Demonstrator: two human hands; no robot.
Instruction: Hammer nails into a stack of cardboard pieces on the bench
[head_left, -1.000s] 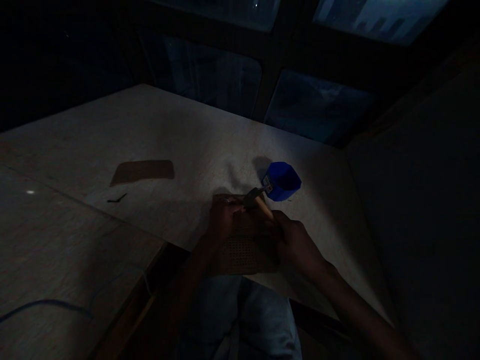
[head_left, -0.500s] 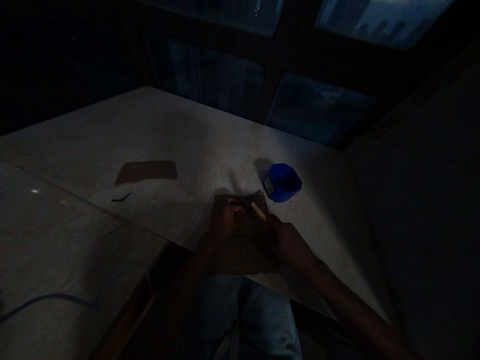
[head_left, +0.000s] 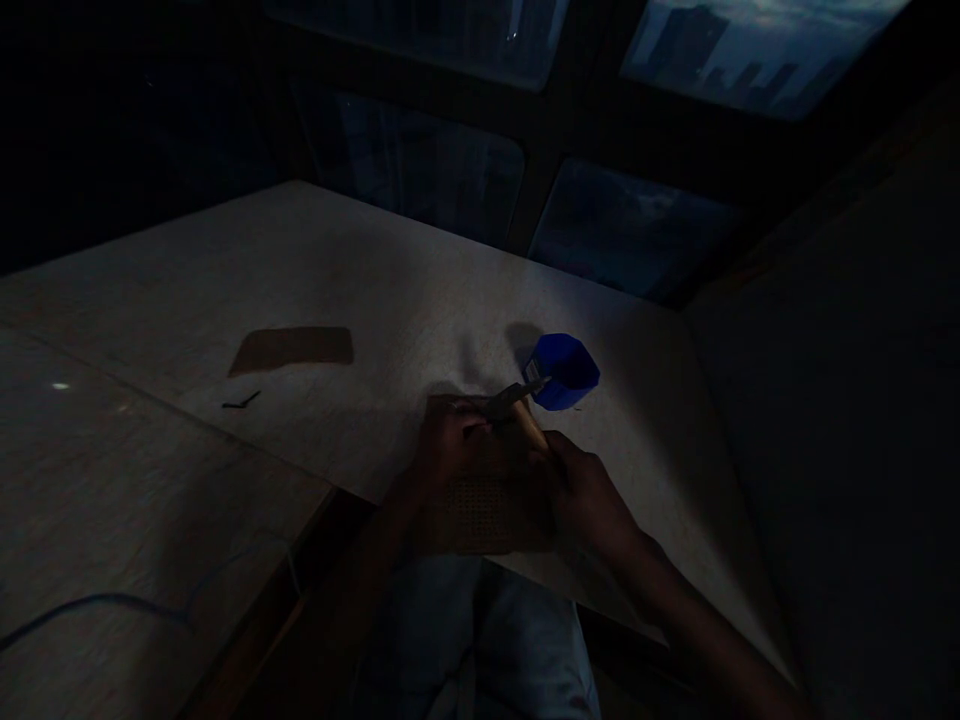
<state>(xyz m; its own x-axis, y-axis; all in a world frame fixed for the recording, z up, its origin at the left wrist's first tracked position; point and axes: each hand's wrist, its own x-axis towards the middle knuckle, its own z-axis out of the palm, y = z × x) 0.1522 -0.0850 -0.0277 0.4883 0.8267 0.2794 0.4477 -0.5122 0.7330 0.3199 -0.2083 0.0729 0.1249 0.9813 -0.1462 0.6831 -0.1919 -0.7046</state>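
In dim light, my right hand [head_left: 574, 475] is wrapped round the pale wooden handle of a hammer [head_left: 531, 425]. Its dark head lies across the handle's far end, with a narrow tip pointing toward the blue cup. My left hand [head_left: 446, 440] is closed just left of the hammer head, fingers bent together; whatever they grip is too dark to make out. Beneath both hands is a flat brown board [head_left: 480, 535] with a grid-like patterned patch on its near part. The blue faceted cup [head_left: 541, 390], bearing a small label, stands just beyond my right hand.
A brown curved strip [head_left: 292, 350] lies on the pale tabletop [head_left: 375, 270] at the left, with a small bent dark piece [head_left: 241, 401] near it. A thin blue cord [head_left: 97, 600] trails at lower left. Dark window panes [head_left: 637, 220] rise behind the table.
The hammer head has tilted and lifted, now showing against the blue cup. My right hand has shifted slightly; my left hand stays at nearly the same spot. The view has tipped slightly upward.
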